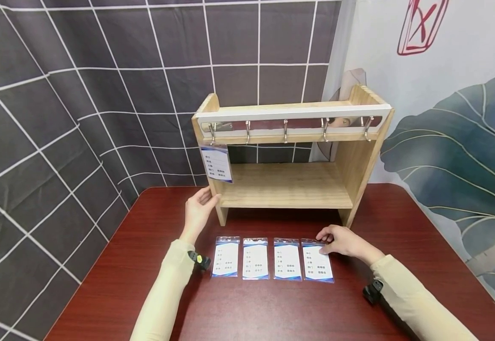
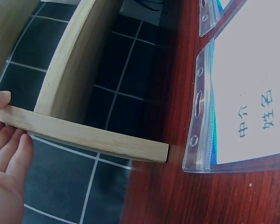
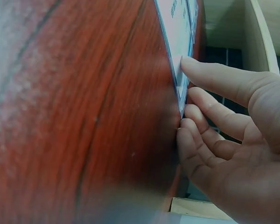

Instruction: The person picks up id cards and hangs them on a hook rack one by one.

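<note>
Head view: one badge holder (image 1: 216,162) already hanging from the leftmost hook of the wooden rack (image 1: 290,187), four hooks (image 1: 285,130) bare, four more lying in a row on the worktop (image 1: 273,308) before it — so, by the look of it, one of five done. Left hand (image 1: 199,208) flat against the rack's left upright, fingers (image 2: 9,154) straight, gripping nothing. Right hand (image 1: 343,240) at the top edge of the rightmost badge holder (image 1: 317,266), fingers (image 3: 214,79) lightly bent over its corner, card flat on the worktop, not yet lifted.
</note>
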{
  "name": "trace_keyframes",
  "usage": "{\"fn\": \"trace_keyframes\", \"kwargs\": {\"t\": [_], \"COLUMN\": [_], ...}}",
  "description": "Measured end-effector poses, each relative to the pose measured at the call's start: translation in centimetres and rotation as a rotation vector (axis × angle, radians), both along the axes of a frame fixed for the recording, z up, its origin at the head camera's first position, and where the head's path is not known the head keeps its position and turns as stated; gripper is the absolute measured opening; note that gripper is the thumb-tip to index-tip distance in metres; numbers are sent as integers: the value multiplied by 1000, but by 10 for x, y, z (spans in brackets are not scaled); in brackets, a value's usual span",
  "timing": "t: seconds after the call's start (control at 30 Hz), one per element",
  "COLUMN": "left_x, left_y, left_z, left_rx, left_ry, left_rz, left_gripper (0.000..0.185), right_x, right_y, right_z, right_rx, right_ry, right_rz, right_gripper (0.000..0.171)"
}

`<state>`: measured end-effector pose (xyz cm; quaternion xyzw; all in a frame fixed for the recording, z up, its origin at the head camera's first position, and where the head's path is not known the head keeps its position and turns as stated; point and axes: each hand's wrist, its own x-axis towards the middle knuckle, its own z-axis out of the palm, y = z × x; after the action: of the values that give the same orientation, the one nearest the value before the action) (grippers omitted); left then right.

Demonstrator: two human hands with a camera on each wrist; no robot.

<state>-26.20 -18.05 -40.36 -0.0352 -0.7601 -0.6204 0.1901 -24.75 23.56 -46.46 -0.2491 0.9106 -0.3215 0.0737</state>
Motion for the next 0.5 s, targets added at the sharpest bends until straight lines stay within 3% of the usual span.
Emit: {"fn": "trace_keyframes", "kwargs": {"t": [0.5], "left_x": [0], "left_y": [0], "left_z": [0], "left_rx": [3], "left_ry": [0], "left_rz": [-1], "left_gripper": [43], "right_x": [-5], "right_y": [-3], "right_z": [10], "right_rx": [16], "right_ry": [-104], "right_rz": [13], "right_gripper": [30]}}
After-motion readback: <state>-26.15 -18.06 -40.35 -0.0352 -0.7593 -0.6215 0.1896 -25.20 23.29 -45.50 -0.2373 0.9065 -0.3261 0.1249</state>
